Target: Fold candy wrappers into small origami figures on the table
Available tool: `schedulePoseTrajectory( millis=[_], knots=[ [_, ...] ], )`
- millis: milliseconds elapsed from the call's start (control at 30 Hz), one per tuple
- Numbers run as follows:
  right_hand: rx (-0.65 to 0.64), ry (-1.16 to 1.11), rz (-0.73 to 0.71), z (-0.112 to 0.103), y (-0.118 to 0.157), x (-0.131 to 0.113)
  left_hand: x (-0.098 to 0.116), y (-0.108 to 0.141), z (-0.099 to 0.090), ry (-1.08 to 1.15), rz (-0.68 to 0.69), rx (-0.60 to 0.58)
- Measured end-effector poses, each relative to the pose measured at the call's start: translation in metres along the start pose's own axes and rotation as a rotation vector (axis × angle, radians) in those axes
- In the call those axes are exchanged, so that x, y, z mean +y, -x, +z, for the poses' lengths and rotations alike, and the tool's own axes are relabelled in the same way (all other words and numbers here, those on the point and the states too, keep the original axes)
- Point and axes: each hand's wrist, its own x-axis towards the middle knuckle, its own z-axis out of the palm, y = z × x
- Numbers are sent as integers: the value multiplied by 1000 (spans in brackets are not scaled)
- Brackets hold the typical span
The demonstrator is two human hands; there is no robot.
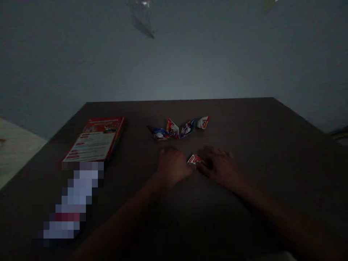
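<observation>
A small folded piece of red and white printed paper lies on the dark table between my hands. My left hand touches its left side with the thumb, the other fingers curled and partly hidden. From the right, my right hand has its thumb and fingers against the same paper. Beyond my hands stands a row of folded paper pieces: a blue one, a red one, another blue one and a white and red one. The picture is dim.
A stack of red and white printed sheets lies on the left of the table. Nearer on that side is a pixelated light object. A pale wall rises behind the table's far edge.
</observation>
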Motion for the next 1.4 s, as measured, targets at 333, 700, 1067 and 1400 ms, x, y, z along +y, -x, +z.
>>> schedulePoseTrajectory(
  millis=[333, 700, 1067, 1400],
  knots=[
    [-21, -33, 18, -5, 1, 0, -4, -1, -1, 18, 5, -9],
    [-15, -42, 13, -5, 0, 1, -18, 2, -6, 83, -9, -90],
    [-20, -42, 33, -5, 0, 1, -32, -1, -8, 145, -9, -196],
    [-4, -74, 16, -5, 0, 2, -39, -1, 0, 309, 38, -134]
  ],
)
